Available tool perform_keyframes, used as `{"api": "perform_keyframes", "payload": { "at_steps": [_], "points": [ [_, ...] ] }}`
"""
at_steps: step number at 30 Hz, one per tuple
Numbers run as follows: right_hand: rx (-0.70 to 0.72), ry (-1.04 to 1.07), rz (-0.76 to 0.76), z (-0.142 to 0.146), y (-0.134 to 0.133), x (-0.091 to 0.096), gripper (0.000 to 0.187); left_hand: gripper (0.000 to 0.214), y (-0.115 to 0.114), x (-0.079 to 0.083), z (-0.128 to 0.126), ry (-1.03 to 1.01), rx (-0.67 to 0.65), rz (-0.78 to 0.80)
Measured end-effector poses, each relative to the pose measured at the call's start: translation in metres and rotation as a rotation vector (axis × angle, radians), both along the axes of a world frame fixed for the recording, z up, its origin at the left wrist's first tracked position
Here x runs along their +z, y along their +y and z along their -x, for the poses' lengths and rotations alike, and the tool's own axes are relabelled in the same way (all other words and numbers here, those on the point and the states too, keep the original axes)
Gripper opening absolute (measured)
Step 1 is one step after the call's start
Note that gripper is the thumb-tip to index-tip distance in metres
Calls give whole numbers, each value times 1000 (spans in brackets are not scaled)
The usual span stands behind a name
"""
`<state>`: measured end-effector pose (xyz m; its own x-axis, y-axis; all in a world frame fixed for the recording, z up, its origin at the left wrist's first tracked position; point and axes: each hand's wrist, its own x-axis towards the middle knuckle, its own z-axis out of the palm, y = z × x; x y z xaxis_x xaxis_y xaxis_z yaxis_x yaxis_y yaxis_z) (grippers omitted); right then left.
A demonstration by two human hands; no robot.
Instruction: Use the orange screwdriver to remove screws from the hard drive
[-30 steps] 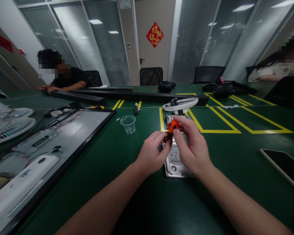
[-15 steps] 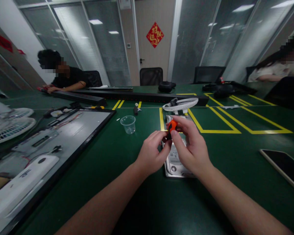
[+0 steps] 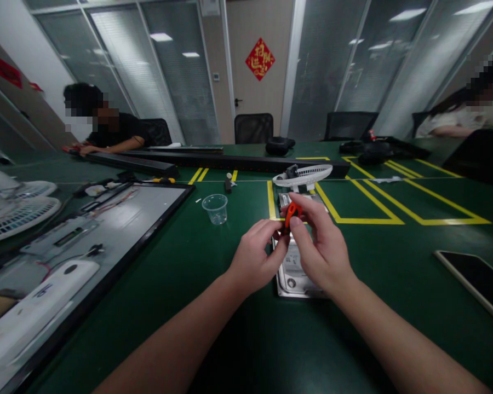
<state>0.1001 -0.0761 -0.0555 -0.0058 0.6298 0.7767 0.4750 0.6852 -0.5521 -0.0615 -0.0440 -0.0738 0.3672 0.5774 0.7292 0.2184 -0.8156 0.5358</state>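
An orange-and-black screwdriver (image 3: 292, 214) stands roughly upright above a silver hard drive (image 3: 291, 273) on the green table. Its handle is gripped between the thumb and fingers of my right hand (image 3: 321, 241). My left hand (image 3: 258, 253) is closed in a pinch at the lower part of the same tool, close to the drive. Fingers hide the screwdriver's shaft and tip, and my hands cover much of the drive's label. Just behind lies a second metal drive-like unit (image 3: 285, 202), partly hidden by my right hand.
A clear plastic cup (image 3: 215, 209) stands left of my hands. A large opened panel (image 3: 156, 205) with parts on it fills the left side. A white fan guard (image 3: 308, 175) lies behind the drives, and a phone (image 3: 476, 279) rests at right. Two people sit across the table.
The screwdriver handle has turned and tilted slightly in my right fingers, showing more orange. Both hands stay over the hard drive.
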Motion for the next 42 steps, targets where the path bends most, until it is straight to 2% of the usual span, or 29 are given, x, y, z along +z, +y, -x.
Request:
{"api": "perform_keyframes", "payload": {
  "at_steps": [4, 7, 13, 18, 21, 27, 32, 36, 42],
  "points": [
    [-51, -35, -29, -1, 1, 0, 44, 17, 0, -2, 0, -32, 21, 1],
    [-67, -31, -28, -1, 1, 1, 43, 11, 1, -2, 0, -18, 18, -19],
    [27, 36, 22, 0, -2, -1, 43, 10, 0, 1, 1, 21, 5, -6],
    [-49, -26, -17, 0, 1, 0, 43, 19, 0, -1, 0, -20, 21, 8],
    [-68, -27, -31, -1, 1, 0, 43, 15, 1, -1, 0, -17, 15, -5],
    [-7, 9, 20, -1, -1, 1, 43, 14, 1, -1, 0, 24, 1, -5],
    [-30, -15, -18, -1, 1, 1, 43, 21, 0, -2, 0, -26, 18, 13],
    [-58, -2, -29, -1, 2, 0, 42, 15, 1, -2, 0, -26, 11, -12],
    [5, 9, 3, 0, -1, 1, 44, 12, 1, 0, 1, 15, -11, -4]
  ]
}}
